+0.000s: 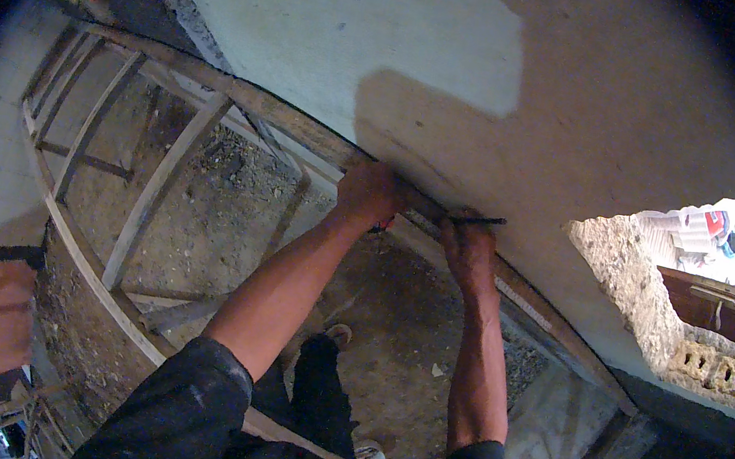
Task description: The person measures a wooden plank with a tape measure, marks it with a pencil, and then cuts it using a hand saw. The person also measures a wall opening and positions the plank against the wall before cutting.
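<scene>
My left hand (370, 195) is closed against a long wooden beam (298, 126) of a frame beside the wall. A small red and dark piece of what looks like a tape measure (384, 223) shows under its fingers. A pale, narrow tape blade (523, 304) lies along the beam beyond my right hand. My right hand (470, 249) rests at the same beam, fingers pinched around a thin dark pencil (484, 220) that points to the right. The fingertips of both hands are partly hidden.
Wooden crosspieces (164, 182) join the beam to a second long rail (88, 264) at left. A plastered wall (427, 44) rises beyond the beam, with a rough-edged opening (653, 292) at right. Dirt and rubble floor (392, 324) lies below, around my feet.
</scene>
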`<state>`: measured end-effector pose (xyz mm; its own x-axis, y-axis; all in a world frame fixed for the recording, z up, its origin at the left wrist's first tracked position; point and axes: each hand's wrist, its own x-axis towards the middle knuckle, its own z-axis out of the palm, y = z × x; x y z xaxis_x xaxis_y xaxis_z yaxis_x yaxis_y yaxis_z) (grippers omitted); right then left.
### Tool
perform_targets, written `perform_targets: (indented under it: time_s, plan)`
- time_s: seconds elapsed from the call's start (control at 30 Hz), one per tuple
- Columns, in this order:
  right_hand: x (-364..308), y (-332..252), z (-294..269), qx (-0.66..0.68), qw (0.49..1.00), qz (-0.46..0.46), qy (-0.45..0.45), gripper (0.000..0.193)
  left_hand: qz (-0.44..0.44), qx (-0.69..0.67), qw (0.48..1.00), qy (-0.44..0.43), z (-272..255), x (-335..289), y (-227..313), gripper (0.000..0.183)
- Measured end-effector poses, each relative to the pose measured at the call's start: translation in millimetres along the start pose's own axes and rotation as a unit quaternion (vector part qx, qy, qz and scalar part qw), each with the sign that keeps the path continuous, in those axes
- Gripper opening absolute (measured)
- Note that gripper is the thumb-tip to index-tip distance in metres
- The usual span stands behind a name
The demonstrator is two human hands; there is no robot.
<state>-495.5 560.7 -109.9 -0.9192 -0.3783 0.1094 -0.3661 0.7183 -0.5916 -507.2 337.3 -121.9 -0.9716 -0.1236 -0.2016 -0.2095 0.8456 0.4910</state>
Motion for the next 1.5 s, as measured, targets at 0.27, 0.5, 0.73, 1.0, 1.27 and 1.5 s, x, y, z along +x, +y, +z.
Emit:
perform_targets:
  time_s: [0.27,0.5,0.73,1.0,1.27,1.5]
  plan:
    - [-1.5,0.7,6.7,-0.034,0.998,-0.007,0.045,0.017,-0.015,-0.035,0.999,-0.032,-9.7,-5.3,4.4,0.028]
    - [3.7,7.5,11.4,-0.041,0.999,-0.027,0.005,0.018,-0.04,-0.059,0.997,-0.024,-15.7,-9.0,10.5,0.026]
    - [-0.9,5.0,15.8,-0.084,0.996,-0.03,0.017,0.017,-0.019,0.005,0.999,-0.039,-19.8,-7.8,8.7,0.036]
    - [8.6,3.7,3.2,-0.071,0.996,-0.059,0.0,0.017,-0.025,-0.046,0.999,0.002,-18.3,-8.5,10.4,0.03]
    - [10.1,5.1,8.1,-0.067,0.997,-0.027,0.007,0.014,-0.047,-0.006,0.995,-0.084,-22.2,-7.2,12.1,0.043]
    - [11.7,6.3,8.0,-0.043,0.999,-0.027,0.0,0.021,-0.045,-0.026,0.999,0.002,-28.0,-16.7,17.6,0.029]
